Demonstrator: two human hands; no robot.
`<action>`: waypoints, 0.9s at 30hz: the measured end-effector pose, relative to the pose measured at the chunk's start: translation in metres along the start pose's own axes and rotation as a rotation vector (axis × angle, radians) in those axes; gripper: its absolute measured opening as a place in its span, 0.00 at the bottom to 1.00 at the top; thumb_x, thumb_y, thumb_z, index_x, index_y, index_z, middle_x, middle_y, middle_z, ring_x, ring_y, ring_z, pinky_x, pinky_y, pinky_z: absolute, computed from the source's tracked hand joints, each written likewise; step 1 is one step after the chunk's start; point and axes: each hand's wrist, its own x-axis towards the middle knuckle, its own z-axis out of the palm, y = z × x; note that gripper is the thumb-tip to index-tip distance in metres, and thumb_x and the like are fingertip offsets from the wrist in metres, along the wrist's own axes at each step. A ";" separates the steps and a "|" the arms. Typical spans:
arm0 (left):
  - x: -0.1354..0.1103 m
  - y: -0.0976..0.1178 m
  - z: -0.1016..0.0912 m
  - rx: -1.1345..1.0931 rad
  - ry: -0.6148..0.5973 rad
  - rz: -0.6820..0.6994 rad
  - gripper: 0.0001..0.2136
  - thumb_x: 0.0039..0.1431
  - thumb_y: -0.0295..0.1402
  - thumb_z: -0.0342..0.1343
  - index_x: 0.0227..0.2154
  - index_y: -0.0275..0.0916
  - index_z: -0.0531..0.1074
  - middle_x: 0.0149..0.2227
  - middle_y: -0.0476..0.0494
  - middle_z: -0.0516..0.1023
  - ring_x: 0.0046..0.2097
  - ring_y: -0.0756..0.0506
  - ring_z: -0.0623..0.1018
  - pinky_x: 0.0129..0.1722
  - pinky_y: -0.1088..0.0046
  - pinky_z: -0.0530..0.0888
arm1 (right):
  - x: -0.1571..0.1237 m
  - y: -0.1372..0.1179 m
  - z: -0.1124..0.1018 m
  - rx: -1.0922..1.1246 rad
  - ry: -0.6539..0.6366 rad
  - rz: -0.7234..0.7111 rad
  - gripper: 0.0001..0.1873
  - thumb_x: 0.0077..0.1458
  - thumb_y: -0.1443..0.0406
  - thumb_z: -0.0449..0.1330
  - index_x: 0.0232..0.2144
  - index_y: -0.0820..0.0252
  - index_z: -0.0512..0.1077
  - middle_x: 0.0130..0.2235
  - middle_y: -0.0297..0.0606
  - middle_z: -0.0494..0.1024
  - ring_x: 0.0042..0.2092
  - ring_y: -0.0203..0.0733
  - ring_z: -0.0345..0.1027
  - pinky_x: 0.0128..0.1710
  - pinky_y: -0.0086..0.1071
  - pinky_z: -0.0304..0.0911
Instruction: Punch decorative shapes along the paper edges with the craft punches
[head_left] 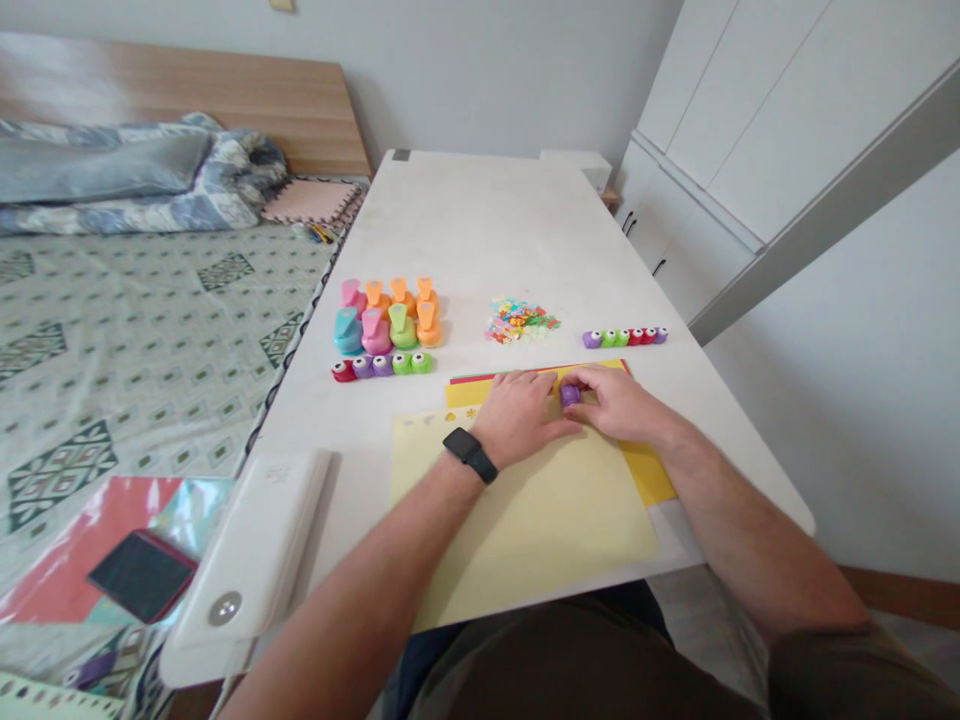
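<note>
Our right hand (619,402) pinches a small purple plastic paper punch (570,394) between thumb and curled fingers. Our left hand (521,415) lies palm down with fingers together, its tips against the punch's other side; we cannot tell whether it grips or only steadies. The punch sits directly between the 2 hands, equally near both, at the far edge of a pale yellow paper sheet (525,510). That edge runs left to right across us. The punch itself is stubby and rounded, with no clear long axis, and is mostly hidden by fingers. A deeper yellow sheet (651,472) and a red sheet (480,378) lie beneath. Farther off on the white table (465,220) are 8 larger coloured punches (390,315), 2 rows of small punches (382,365) (625,337) and a heap of paper cut-outs (521,320).
</note>
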 end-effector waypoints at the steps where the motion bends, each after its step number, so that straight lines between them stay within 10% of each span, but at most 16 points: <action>1: 0.004 0.002 0.000 -0.008 -0.005 0.003 0.29 0.57 0.58 0.60 0.49 0.39 0.73 0.47 0.38 0.80 0.51 0.35 0.77 0.51 0.58 0.71 | 0.000 0.000 0.000 0.003 0.002 -0.012 0.12 0.51 0.68 0.68 0.40 0.58 0.77 0.41 0.39 0.81 0.43 0.46 0.73 0.45 0.38 0.65; 27: 0.021 0.002 -0.004 -0.103 -0.109 0.000 0.25 0.54 0.56 0.64 0.44 0.39 0.75 0.41 0.41 0.82 0.43 0.38 0.80 0.43 0.64 0.74 | 0.000 -0.007 -0.004 0.026 0.001 -0.036 0.13 0.50 0.71 0.67 0.40 0.58 0.78 0.41 0.39 0.82 0.43 0.46 0.73 0.44 0.36 0.64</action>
